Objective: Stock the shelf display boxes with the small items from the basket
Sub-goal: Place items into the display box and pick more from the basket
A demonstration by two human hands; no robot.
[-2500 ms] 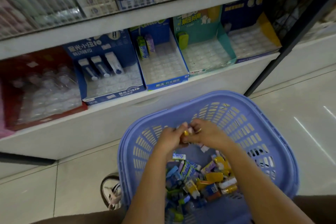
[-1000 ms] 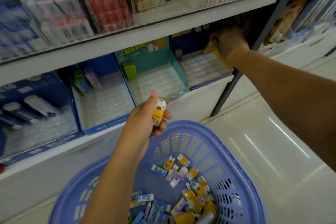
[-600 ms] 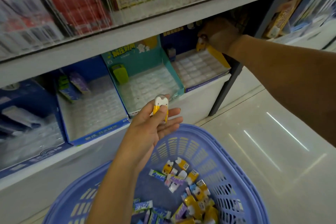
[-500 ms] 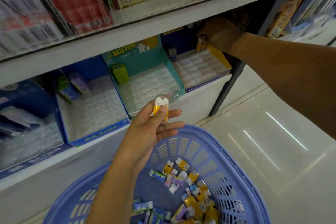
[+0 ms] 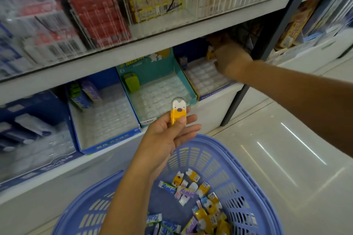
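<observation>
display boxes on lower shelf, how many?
4, left to right: dark-blue box, blue box, teal box, rightmost box at the right hand. Others may be off-frame left.

White shelf boards (image 5: 152, 42), dark metal upright (image 5: 286, 9), glossy pale floor tiles (image 5: 277, 158) streaked with reflected, probably overhead, light

We see dim, even light. White glare streaks the glossy floor (image 5: 282, 149). Blur smears the upper packages (image 5: 47, 15) and left display boxes (image 5: 57, 161); the yellow item (image 5: 178, 112) in the left hand (image 5: 166, 139) is sharp. Shadow fills the recess under the upper shelf (image 5: 133, 51).
</observation>
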